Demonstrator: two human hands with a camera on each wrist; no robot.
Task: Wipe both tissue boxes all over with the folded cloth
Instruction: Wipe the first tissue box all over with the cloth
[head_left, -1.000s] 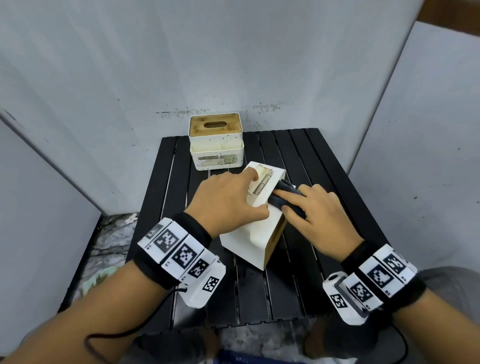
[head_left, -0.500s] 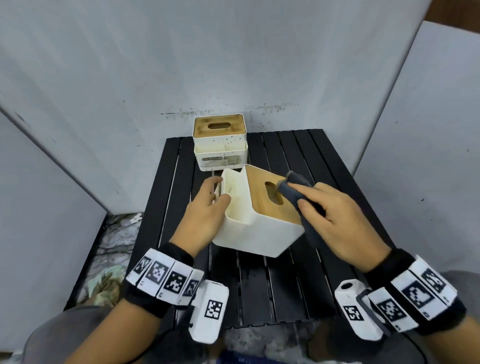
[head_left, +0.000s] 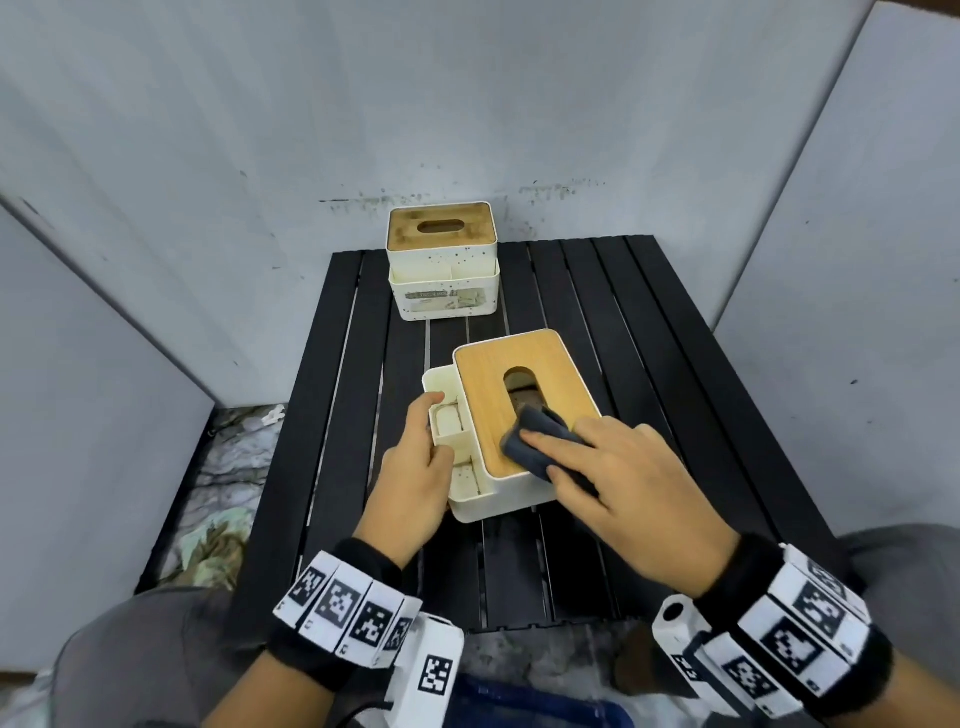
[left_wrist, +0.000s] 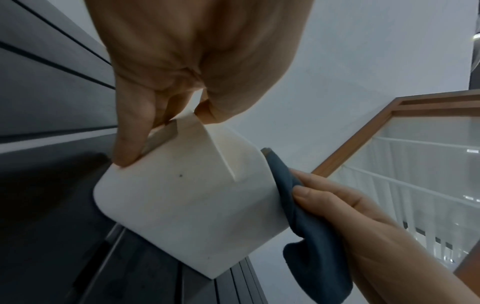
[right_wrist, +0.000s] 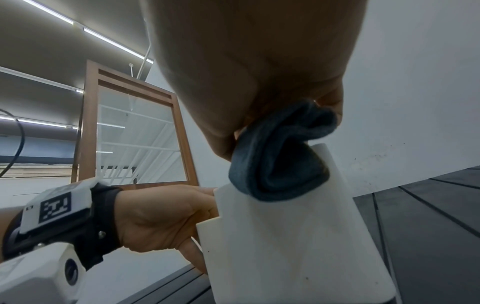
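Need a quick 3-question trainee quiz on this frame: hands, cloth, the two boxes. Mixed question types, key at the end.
1. True or false: the folded cloth lies on the wooden lid of the near tissue box.
2. Which hand presses the cloth? A) left hand B) right hand
3. Fill in: the left hand grips the near box's side ____ section, thumb inside.

Key:
1. True.
2. B.
3. Compartment. The far tissue box stands untouched at the back of the black slatted table.
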